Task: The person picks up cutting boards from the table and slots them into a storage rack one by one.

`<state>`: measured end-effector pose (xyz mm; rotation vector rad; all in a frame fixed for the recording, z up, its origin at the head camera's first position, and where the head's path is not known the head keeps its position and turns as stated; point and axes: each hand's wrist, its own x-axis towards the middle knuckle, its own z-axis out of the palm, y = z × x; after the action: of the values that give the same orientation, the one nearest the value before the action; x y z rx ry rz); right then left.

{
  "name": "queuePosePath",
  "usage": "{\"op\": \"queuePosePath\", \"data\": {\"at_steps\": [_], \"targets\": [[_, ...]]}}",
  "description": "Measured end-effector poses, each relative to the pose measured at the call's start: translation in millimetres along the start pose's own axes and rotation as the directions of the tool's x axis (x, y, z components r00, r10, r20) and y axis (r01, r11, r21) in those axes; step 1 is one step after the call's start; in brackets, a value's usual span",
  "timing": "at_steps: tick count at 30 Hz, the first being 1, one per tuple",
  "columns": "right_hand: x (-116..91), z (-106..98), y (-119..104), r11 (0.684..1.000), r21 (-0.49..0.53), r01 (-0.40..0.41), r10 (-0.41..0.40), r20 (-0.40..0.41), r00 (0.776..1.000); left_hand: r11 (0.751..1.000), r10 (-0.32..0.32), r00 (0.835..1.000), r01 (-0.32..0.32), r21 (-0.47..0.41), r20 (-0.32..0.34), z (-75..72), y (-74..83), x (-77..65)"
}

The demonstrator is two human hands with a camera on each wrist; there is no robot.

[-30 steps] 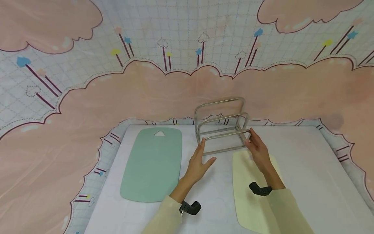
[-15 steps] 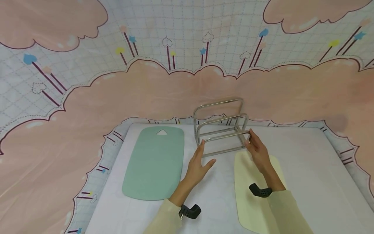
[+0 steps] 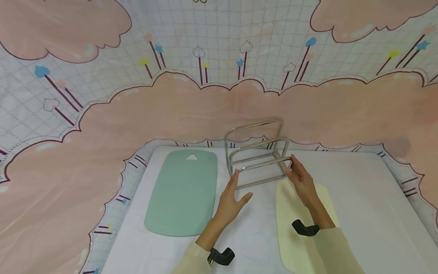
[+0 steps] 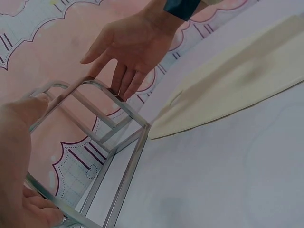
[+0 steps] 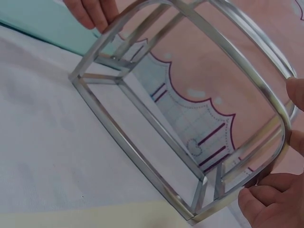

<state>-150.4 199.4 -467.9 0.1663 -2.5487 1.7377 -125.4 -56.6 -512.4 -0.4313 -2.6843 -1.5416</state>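
A silver metal rack (image 3: 260, 164) with three upright hoops stands at the back of the white table. At its left end my left hand (image 3: 230, 202) touches the front hoop with extended fingers, its thumb spread away from the metal. My right hand (image 3: 302, 184) holds the front hoop's right end, fingers bent about the bar (image 5: 283, 156). Left of the rack lies a mint green cutting board (image 3: 181, 192) with a triangular handle hole. A pale yellow cutting board (image 3: 286, 228) lies flat on the right, partly hidden by my right hand and forearm.
Behind the white table (image 3: 369, 213) hangs a patterned cloth (image 3: 191, 106) with peach clouds. It also drapes around the table's sides. Each wrist wears a black camera mount (image 3: 221, 257).
The rack has shifted slightly left and toward me, with both hands keeping their places at its ends. Neither cutting board has visibly moved; the head view has shifted a little.
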Motion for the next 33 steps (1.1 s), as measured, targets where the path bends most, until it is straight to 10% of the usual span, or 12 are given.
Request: {"op": "queuePosePath", "data": {"at_steps": [12, 26, 33], "targets": [[5, 5, 34, 1.000, -0.024, 0.006, -0.006, -0.010, 1.000, 1.000, 0.018, 0.999, -0.018, 0.010, -0.043, 0.0, -1.2, -8.4], [-2, 14, 0, 0.997, 0.005, 0.082, -0.082, -0.001, 0.997, 1.000, 0.008, 0.998, -0.007, 0.009, -0.059, -5.3, -0.1, -16.2], [7, 15, 22, 0.997, -0.010, 0.076, -0.076, 0.004, 0.997, 1.000, 0.008, 0.998, -0.007, 0.011, -0.055, -5.1, 3.3, -21.5]]}}
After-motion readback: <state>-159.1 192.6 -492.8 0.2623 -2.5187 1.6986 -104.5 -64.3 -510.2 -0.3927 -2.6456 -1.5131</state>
